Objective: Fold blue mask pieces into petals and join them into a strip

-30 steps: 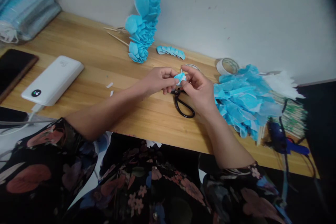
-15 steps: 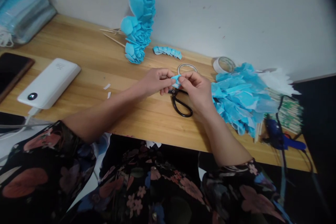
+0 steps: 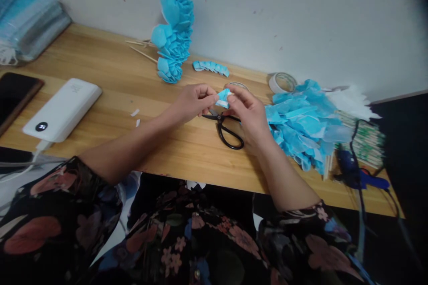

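My left hand [image 3: 192, 102] and my right hand [image 3: 249, 113] meet over the middle of the wooden table [image 3: 110, 80]. Both pinch a small folded blue paper piece [image 3: 223, 97] between thumb and fingers. Black scissors [image 3: 224, 128] lie on the table right under my hands. A heap of blue paper pieces [image 3: 302, 120] sits just to the right of my right hand.
A blue paper flower on sticks [image 3: 174, 35] leans at the wall, with a strip of folded blue pieces [image 3: 210, 67] beside it. Two tape rolls [image 3: 282, 82] lie at the back. A white power bank [image 3: 62, 109] and a phone [image 3: 15, 98] lie left. A blue glue gun [image 3: 356, 176] and sticks lie right.
My hands and the blue piece have shifted slightly left and up, baring more of the scissors' blades. The view has drifted a little.
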A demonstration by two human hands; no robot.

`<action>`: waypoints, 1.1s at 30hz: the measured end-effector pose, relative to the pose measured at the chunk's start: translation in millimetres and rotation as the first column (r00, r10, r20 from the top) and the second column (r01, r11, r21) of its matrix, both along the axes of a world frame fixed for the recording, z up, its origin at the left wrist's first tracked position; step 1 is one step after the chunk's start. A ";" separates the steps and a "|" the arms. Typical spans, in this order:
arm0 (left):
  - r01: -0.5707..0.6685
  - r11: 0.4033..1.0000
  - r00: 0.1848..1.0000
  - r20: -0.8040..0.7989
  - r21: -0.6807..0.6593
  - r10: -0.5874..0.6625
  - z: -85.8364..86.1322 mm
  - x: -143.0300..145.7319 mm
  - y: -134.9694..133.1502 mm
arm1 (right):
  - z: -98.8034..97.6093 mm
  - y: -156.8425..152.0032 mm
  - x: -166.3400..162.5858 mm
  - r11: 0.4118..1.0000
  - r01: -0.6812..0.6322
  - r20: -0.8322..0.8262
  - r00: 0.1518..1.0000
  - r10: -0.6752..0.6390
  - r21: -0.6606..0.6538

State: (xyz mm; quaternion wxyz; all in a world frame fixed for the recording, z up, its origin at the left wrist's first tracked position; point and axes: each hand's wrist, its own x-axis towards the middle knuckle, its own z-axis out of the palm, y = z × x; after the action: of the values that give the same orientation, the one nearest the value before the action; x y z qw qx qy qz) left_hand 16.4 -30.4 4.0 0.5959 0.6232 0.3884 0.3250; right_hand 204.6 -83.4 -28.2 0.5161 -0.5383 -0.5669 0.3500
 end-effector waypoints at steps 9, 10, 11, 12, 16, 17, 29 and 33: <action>0.054 0.998 0.998 0.023 -0.008 -0.054 -3.1 1.1 -0.4 | -3.1 -0.3 1.8 0.997 -0.066 0.154 0.986 0.060 0.033; 0.054 0.999 0.998 0.025 -0.005 -0.054 -3.5 0.9 -0.1 | -2.6 -0.4 1.9 0.997 -0.071 0.164 0.984 0.063 0.039; 0.057 0.998 0.998 0.028 -0.004 -0.057 -3.8 0.7 0.1 | -2.2 -0.6 2.1 0.996 -0.076 0.175 0.982 0.067 0.048; 0.065 0.998 0.997 0.037 -0.008 -0.065 -3.8 0.4 0.4 | -1.8 -0.6 2.4 0.995 -0.083 0.186 0.980 0.070 0.062; 0.099 0.993 0.990 0.106 -0.057 -0.092 -3.3 0.4 1.0 | -1.5 0.7 5.9 0.986 -0.128 0.193 0.975 0.106 0.104; 0.098 0.992 0.989 0.118 -0.074 -0.089 -3.2 0.6 1.3 | -1.8 1.3 7.2 0.986 -0.136 0.183 0.976 0.116 0.099; 0.160 0.971 0.969 0.217 -0.178 -0.120 -4.5 -1.3 5.4 | -1.0 3.0 9.3 0.989 -0.130 0.113 0.986 0.122 0.067; 0.196 0.953 0.961 0.239 -0.230 -0.140 -6.2 0.1 6.6 | -1.7 4.7 8.6 0.991 -0.127 0.005 0.992 0.127 0.037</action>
State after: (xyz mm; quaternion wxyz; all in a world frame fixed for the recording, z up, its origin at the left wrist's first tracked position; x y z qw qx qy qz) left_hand 16.5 -23.9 -2.3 0.7350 0.5336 0.3037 0.2878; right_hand 213.2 -78.8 -29.8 0.5018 -0.4920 -0.6071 0.3708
